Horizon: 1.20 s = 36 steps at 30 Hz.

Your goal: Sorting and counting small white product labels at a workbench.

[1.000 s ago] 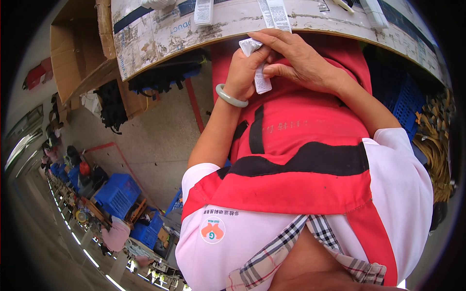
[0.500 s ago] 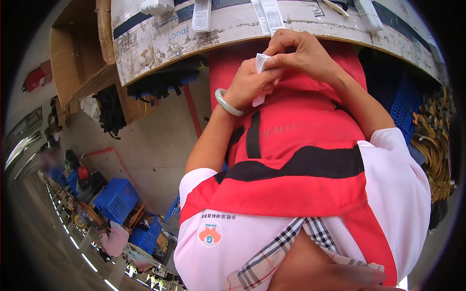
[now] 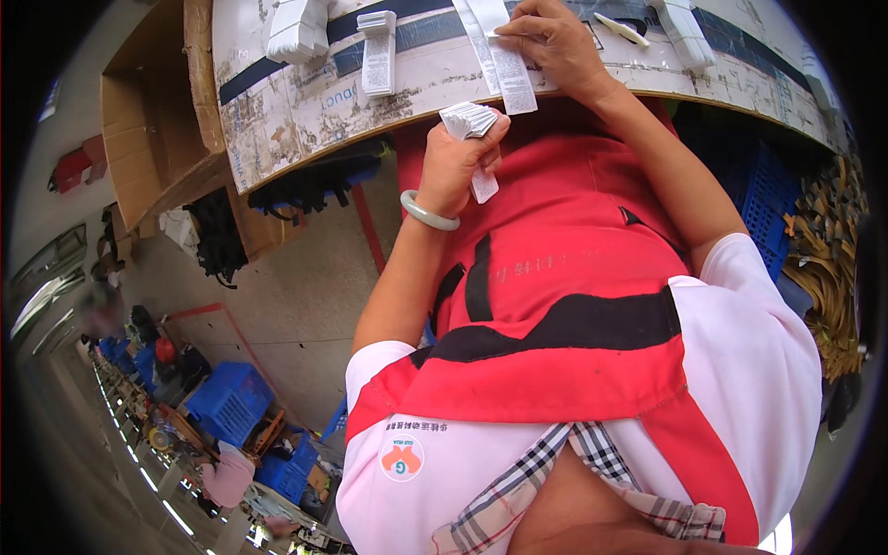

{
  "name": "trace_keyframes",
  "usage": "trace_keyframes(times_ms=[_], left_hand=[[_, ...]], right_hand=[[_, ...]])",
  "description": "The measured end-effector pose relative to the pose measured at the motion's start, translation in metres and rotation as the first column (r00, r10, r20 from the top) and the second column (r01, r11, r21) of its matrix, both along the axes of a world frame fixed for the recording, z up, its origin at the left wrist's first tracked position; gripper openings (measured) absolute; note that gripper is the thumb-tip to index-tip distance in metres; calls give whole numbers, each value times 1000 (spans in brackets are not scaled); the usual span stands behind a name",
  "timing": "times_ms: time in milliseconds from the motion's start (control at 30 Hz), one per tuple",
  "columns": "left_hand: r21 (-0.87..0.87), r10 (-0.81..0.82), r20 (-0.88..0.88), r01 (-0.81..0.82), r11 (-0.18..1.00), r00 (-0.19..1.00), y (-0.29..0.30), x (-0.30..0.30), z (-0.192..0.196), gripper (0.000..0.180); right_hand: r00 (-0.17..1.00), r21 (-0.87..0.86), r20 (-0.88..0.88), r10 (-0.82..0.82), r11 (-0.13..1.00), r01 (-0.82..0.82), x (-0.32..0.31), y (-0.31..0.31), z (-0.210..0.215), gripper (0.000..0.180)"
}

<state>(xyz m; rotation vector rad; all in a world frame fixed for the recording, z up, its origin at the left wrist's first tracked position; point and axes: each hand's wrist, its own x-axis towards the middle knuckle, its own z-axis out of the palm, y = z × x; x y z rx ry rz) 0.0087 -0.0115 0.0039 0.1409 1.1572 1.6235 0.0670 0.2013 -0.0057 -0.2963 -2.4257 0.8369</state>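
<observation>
My left hand (image 3: pixel 451 168) is closed round a bundle of folded white labels (image 3: pixel 470 120), whose layered edges fan out above the fist, with a white end below it. It is just in front of the table edge. Over the tabletop, my right hand (image 3: pixel 561 54) pinches a long white printed label strip (image 3: pixel 514 81) between thumb and fingers. The strip lies flat, its near end at the table edge, and overlaps a second label strip (image 3: pixel 474 37) on its left.
On the worn, taped tabletop (image 3: pixel 305 120) are stacks of folded labels (image 3: pixel 298 32), a smaller label stack (image 3: pixel 377 65), a right-hand stack (image 3: pixel 683 32) and a white pen-like tool (image 3: pixel 622 30). An open cardboard box (image 3: pixel 153 120) stands left; a blue crate (image 3: pixel 766 208) is below right.
My hands have separated. The right has moved up onto the label strip on the table; the left has moved slightly down and left with its bundle, now plainly visible.
</observation>
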Motion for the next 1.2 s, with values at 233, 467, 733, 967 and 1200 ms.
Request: trace_keyframes(times_ms=[233,467,733,967,1200], left_hand=[[287,357,-837,-223,932,414,19,-22,-6,22],[134,202,-613,-152,979,764,7,-23,1,20],[150,226,-586,-170,974,779,7,-17,2,18],[198,264,-562,-183,963,784,5,-15,-5,16],[114,223,-548,-193,975,806,5,-9,-1,16]], right_hand=[[969,-348,95,228,920,-182,15,-22,34,16],[958,-555,42,284,804,-214,25,-32,42,21],[951,-638,86,297,750,-176,28,-36,35,21],[946,-645,97,309,743,-177,28,-39,34,22],[938,-583,100,333,783,-216,28,-39,31,21]])
